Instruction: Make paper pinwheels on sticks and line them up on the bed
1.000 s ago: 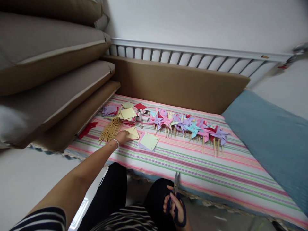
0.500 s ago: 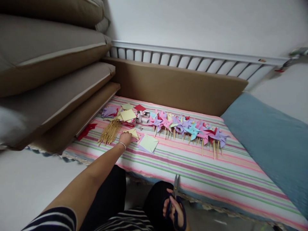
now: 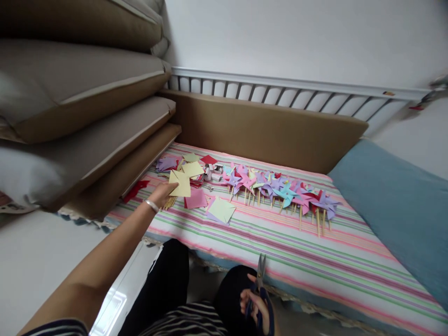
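Observation:
My left hand (image 3: pixel 163 193) reaches out over the striped mattress (image 3: pixel 280 242) and pinches a yellow paper square (image 3: pixel 181 183), lifted off the surface. Beneath where it lay, a pink paper square (image 3: pixel 196 199) shows, with a pale green and purple square (image 3: pixel 221 210) beside it. Wooden sticks (image 3: pixel 170 201) lie partly hidden under my hand. My right hand (image 3: pixel 255 303) rests low by my knee, fingers through the handles of dark blue scissors (image 3: pixel 259 285), blades pointing up.
A long row of coloured paper pinwheels on sticks (image 3: pixel 280 191) lies across the mattress. More paper squares (image 3: pixel 191 167) and scraps pile at the far left. Brown cushions (image 3: pixel 80 102) stack at left, a brown board (image 3: pixel 266 130) stands behind, a blue cushion (image 3: pixel 395 205) at right.
My left hand has picked up the yellow square from the mattress and lifted it leftward, uncovering the pink square. The scissors hand has stayed low by my knee.

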